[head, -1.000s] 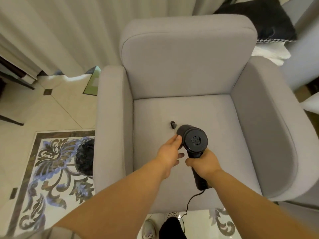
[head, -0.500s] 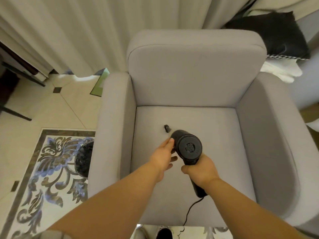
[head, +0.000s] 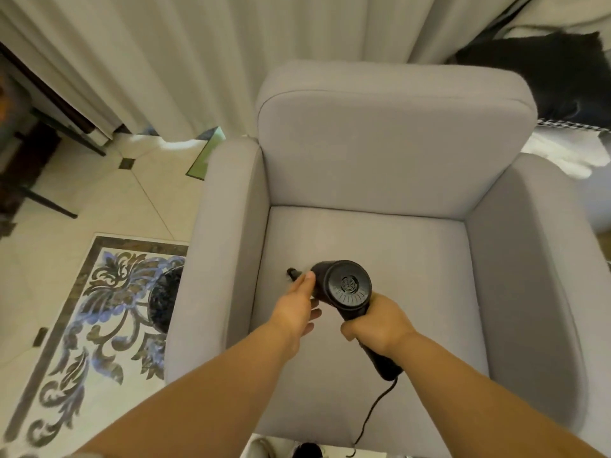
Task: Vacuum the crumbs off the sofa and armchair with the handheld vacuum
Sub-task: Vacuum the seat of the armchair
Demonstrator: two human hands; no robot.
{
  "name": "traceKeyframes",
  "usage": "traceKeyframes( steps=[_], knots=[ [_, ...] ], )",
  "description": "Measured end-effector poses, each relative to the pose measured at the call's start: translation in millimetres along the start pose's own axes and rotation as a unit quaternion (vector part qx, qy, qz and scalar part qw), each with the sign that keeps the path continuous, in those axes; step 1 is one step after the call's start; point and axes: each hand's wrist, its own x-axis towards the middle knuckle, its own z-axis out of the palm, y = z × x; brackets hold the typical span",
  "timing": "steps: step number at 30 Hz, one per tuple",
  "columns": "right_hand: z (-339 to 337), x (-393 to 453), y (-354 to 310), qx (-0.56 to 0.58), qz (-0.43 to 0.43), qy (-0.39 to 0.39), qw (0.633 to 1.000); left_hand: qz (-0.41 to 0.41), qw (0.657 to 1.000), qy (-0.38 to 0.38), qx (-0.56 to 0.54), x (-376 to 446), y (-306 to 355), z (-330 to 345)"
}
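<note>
A grey armchair (head: 413, 246) fills the middle of the view. Over the left half of its seat cushion I hold a black handheld vacuum (head: 347, 289), its round vented rear facing me and its small nozzle (head: 292, 272) pointing down-left at the cushion. My right hand (head: 377, 322) grips the handle from the right. My left hand (head: 297, 305) touches the vacuum's body on its left side, thumb up against it and fingers loosely extended beneath. The black cord (head: 373, 414) trails off the seat's front edge. No crumbs can be made out on the fabric.
Pale curtains (head: 165, 61) hang behind the chair. A patterned rug (head: 82, 325) and a dark round object (head: 165, 292) lie on the tiled floor to the left. A black cushion (head: 545, 71) lies at the back right. Dark furniture legs (head: 39, 193) stand far left.
The vacuum and both hands have shifted left across the seat cushion, toward the left armrest. The view has tilted, showing more of the curtains and chair back.
</note>
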Motion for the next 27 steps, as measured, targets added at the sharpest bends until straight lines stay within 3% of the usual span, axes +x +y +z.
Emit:
traceKeyframes(
  steps=[8,27],
  knots=[
    [-1,44,-22,0.014,-0.026,-0.025,0.999,0.040,0.999,0.013,-0.002,30,27,-5],
    [73,-52,61,0.010,0.035,-0.017,0.999,0.021,0.997,-0.041,0.057,-44,-92,-24]
  ],
)
